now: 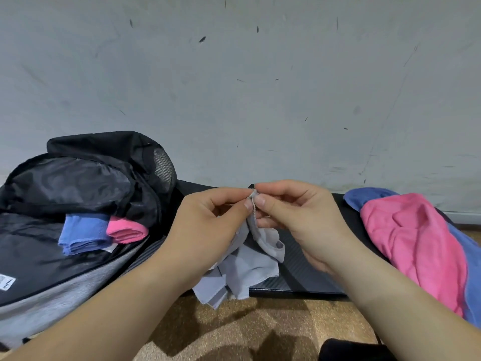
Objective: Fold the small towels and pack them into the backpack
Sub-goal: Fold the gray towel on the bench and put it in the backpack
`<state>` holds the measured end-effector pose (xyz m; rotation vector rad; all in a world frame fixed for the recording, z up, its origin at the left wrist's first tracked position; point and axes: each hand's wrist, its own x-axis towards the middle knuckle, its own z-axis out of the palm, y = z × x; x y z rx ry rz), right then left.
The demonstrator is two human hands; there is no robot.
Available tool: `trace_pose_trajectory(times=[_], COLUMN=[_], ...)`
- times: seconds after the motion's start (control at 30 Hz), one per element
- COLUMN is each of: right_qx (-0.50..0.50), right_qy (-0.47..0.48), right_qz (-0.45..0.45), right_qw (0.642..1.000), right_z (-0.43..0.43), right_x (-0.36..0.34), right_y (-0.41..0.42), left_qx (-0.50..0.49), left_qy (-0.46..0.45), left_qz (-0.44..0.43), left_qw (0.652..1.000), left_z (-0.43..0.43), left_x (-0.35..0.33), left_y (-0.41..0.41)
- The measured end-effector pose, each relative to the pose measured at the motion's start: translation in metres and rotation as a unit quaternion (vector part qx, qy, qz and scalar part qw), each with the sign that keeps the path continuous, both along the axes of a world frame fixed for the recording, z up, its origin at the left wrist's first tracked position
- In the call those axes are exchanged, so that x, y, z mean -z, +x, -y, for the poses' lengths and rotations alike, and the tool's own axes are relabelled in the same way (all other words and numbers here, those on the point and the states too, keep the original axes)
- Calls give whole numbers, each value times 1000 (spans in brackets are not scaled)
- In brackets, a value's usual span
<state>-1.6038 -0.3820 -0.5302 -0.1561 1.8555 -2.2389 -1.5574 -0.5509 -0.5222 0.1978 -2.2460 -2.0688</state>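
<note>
Hanging above black mat [307,272] (scuffed wall [260,100] behind), grey towel [244,272].

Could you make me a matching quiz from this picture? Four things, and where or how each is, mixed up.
1 grey towel
2 folded blue towel
3 loose pink towel
4 backpack

a lying open, at the left
b pinched by left hand and right hand
c tucked in the backpack
d unfolded, at the right

Pairs: 1-b, 2-c, 3-d, 4-a
</note>
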Motion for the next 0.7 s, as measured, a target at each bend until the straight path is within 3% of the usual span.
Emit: trace_pose_trajectory(times=[0.27, 0.5, 0.63, 0.7], right_qx=[38, -8, -76, -100], right_qy=[147, 100, 243, 260], right_qz=[-145, -114, -233, -235], right_qw=[978, 988, 939, 931], right_z=[5, 0, -18, -23], right_x=[0, 2, 8, 8], right_y=[0, -6, -15, -13], left_qx=[13, 16, 27, 68], left_qy=[25, -11, 44, 78], left_qz=[22, 8, 3, -1], left_qw=[999, 1000, 999, 995], left_z=[0, 1, 6, 10], left_x=[-3, -7, -17, -23], left_y=[-1, -4, -5, -3])
